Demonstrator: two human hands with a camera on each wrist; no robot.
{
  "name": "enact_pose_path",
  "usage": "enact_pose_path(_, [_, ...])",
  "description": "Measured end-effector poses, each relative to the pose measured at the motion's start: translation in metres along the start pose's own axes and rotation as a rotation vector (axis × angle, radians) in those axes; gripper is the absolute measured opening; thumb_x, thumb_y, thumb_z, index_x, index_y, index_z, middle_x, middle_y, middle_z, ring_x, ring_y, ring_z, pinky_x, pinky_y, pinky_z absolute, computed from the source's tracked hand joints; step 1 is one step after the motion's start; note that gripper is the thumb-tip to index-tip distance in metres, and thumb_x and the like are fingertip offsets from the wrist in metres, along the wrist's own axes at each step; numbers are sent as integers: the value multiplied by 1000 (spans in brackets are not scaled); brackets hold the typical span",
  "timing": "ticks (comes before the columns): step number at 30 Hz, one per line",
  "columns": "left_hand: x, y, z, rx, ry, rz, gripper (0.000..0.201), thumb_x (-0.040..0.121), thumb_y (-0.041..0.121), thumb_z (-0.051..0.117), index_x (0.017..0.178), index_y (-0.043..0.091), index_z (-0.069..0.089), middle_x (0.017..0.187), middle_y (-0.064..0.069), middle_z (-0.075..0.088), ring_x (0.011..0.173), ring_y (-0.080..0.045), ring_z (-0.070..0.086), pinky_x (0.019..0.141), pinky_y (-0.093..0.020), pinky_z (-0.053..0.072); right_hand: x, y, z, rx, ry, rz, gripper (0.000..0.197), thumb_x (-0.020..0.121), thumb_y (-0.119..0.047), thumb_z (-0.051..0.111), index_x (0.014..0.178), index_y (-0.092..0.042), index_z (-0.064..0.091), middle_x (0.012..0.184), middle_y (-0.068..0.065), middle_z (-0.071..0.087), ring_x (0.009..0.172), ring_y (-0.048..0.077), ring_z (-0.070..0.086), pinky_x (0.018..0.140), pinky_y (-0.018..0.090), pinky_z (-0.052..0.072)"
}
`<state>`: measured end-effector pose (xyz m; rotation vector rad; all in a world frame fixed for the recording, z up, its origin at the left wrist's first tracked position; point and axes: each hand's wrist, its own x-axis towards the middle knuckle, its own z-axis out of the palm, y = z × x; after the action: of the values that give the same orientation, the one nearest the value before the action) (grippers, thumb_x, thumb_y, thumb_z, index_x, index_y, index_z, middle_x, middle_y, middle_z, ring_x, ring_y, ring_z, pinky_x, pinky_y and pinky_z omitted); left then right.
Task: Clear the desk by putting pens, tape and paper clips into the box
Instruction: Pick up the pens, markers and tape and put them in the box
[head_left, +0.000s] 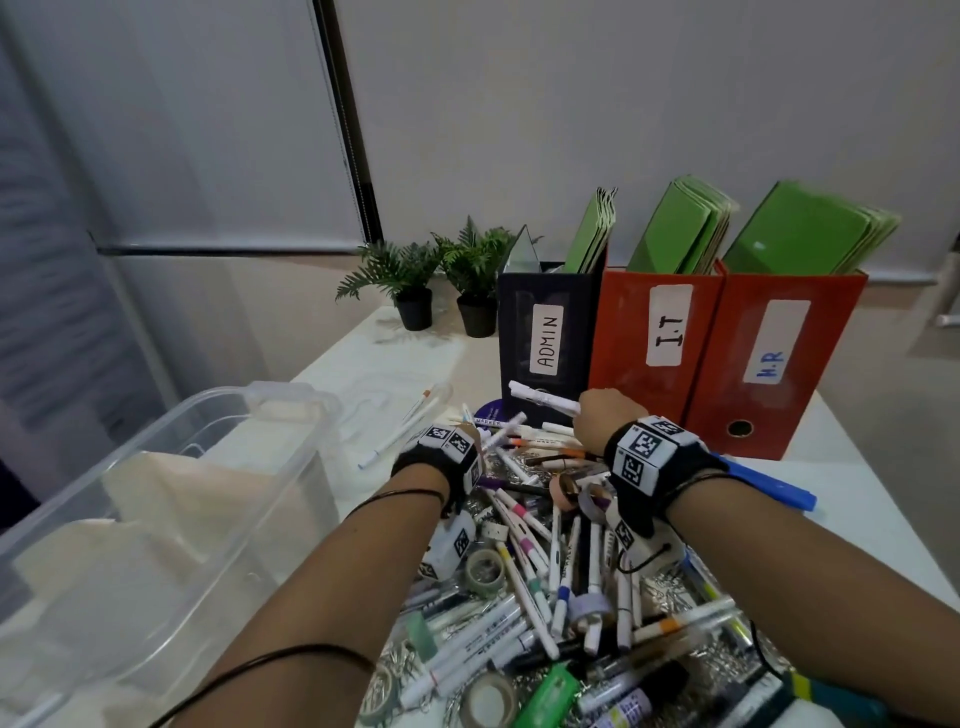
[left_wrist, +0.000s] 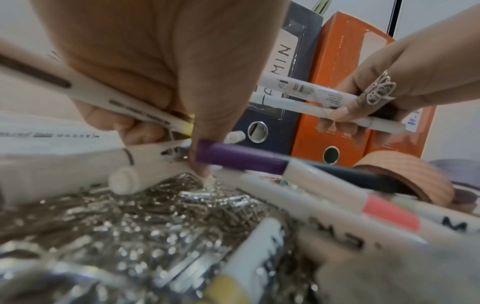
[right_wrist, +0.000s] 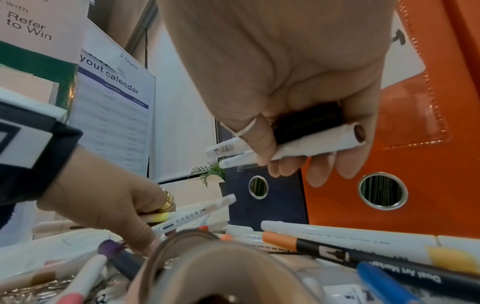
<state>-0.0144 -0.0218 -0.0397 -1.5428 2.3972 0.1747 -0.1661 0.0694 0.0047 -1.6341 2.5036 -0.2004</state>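
Note:
A heap of pens and markers (head_left: 545, 571), tape rolls (head_left: 484, 571) and silver paper clips (head_left: 670, 587) covers the desk in front of me. The clear plastic box (head_left: 171, 415) stands open at the left. My left hand (head_left: 480, 434) reaches into the heap's far side and grips a few white pens (left_wrist: 130, 105) above the paper clips (left_wrist: 130, 216), its thumb tip touching them. A purple-capped marker (left_wrist: 239, 157) lies beside that thumb. My right hand (head_left: 605, 410) hovers by the binders, curled round several white pens (right_wrist: 311, 144). A brown tape roll (right_wrist: 207, 257) lies below it.
Three standing binders, a dark one labelled ADMIN (head_left: 545, 338) and two orange ones (head_left: 665, 332), close off the back of the desk. Two potted plants (head_left: 415, 291) stand behind them to the left. The box lid (head_left: 384, 410), with a pen on it, lies beyond the box.

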Motion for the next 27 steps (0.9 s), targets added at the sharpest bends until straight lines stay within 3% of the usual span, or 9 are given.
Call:
enact_pose_path(5, [-3,0,1,72,8,38,30,85,30,62,67,23,39,97,-8,66,92,-27,66,83,-41,56,-3,-3,1,10,1,-5,25,94,-15,43,111,-9,60,99,7,60,78,21,52,68,28,43])
enact_pose_path(7, [-12,2,-8,152,19,68,9,90,26,56,83,22,55,100,-8,64,104,-29,63,90,-37,51,-3,-5,1,10,2,-9,25,95,-15,43,111,-9,60,92,5,56,77,20,52,67,28,42])
enact_pose_path(8, [-16,1,-11,208,24,79,16,94,23,51,103,14,61,112,-12,62,112,-30,58,94,-35,48,-4,-6,1,14,4,-15,24,95,-16,43,111,-9,60,94,6,58,77,20,52,67,28,42])
enact_pose_path(10, [-23,-2,-12,375,65,123,35,96,19,46,127,4,52,128,-15,56,123,-29,51,99,-34,42,-6,-10,0,21,12,-30,24,95,-18,44,112,-9,59,103,8,62,78,21,51,67,28,42])
enact_pose_path(14, [-43,-21,-15,443,271,181,49,93,20,46,139,24,27,116,-5,50,131,-24,34,105,-42,36,-11,-22,-7,99,41,-80,25,95,-19,44,112,-7,59,110,12,62,84,25,56,68,30,42])
enact_pose_path(18, [-76,-26,-42,126,230,99,52,88,18,52,137,18,36,109,-12,48,101,-34,58,78,-40,50,-22,-45,-21,209,60,-174,25,96,-18,43,108,-3,58,108,16,63,89,30,58,68,30,39])
enact_pose_path(20, [-91,-29,-60,18,282,-12,35,97,18,39,130,9,46,89,-9,57,95,-29,61,86,-39,49,-34,-59,-30,258,112,-226,24,97,-19,41,109,-4,55,106,16,62,79,27,51,67,31,39])
enact_pose_path(23, [-117,-48,-82,-55,356,-101,39,95,14,43,131,1,45,109,-10,62,103,-28,61,90,-35,49,-49,-84,-44,312,195,-273,25,99,-25,40,112,-6,51,106,16,62,79,27,51,67,32,40])
enact_pose_path(27, [-154,-91,-117,-49,509,-201,37,89,12,50,125,3,45,100,-9,63,92,-29,65,85,-38,54,-60,-120,-58,471,151,-259,33,96,-20,44,126,-4,43,109,18,58,93,32,60,81,43,53])
